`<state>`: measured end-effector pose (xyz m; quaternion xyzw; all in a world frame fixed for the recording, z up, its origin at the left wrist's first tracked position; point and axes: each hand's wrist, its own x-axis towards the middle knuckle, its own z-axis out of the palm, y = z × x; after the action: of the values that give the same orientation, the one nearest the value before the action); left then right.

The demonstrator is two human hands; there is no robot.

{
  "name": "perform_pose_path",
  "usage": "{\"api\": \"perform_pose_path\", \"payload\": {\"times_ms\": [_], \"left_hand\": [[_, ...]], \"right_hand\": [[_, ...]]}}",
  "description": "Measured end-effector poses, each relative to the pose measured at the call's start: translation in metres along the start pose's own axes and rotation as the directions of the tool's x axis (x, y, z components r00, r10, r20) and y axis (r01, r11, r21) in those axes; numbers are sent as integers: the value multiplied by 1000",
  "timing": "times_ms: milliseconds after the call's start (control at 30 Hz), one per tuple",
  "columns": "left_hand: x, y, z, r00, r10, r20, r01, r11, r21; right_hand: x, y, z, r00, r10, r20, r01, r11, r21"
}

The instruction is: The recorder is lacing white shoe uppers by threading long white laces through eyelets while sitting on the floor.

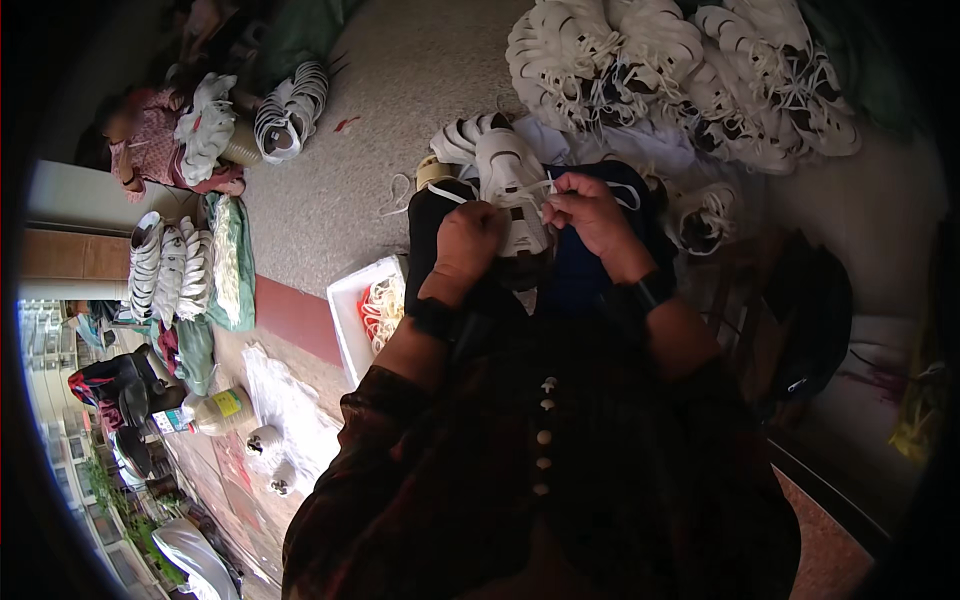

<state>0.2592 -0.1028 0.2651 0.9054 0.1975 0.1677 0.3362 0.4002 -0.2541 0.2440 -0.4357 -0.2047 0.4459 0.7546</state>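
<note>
Grey speckled floor point(340, 170) is spreading at eleven o'clock; a heap of white shoes point(680, 80) is lying at one. I am observing one white shoe point(503, 165) resting at twelve, between the hands. The right hand point(588, 212) is pinching its white lace point(539, 186). The left hand point(470, 240) is curling its fingers beside the shoe; I cannot tell their grasp. A white box point(347, 318) is standing at nine.

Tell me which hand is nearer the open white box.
Left. The left hand is beyond the box, up and to its right; the right hand is farther right, across the white shoe.
</note>
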Motion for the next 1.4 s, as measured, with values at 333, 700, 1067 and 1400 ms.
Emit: {"api": "perform_pose_path", "payload": {"times_ms": [333, 700, 1067, 1400], "left_hand": [[2, 7, -4, 997, -40, 68, 41, 999, -6], [1, -8, 7, 977, -125, 173, 196, 849, -491], [3, -15, 19, 998, -14, 62, 41, 881, -471], [2, -10, 10, 964, 251, -82, -257, 964, -65]], "right_hand": [[0, 1, 0, 1000, 8, -11, -8, 1000, -23], [1, -1, 8, 998, 67, -15, -68, 977, -203], [7, 4, 29, 972, 79, -220, -157, 917, -367], [9, 3, 35, 965, 118, -235, -209, 889, -408]]}}
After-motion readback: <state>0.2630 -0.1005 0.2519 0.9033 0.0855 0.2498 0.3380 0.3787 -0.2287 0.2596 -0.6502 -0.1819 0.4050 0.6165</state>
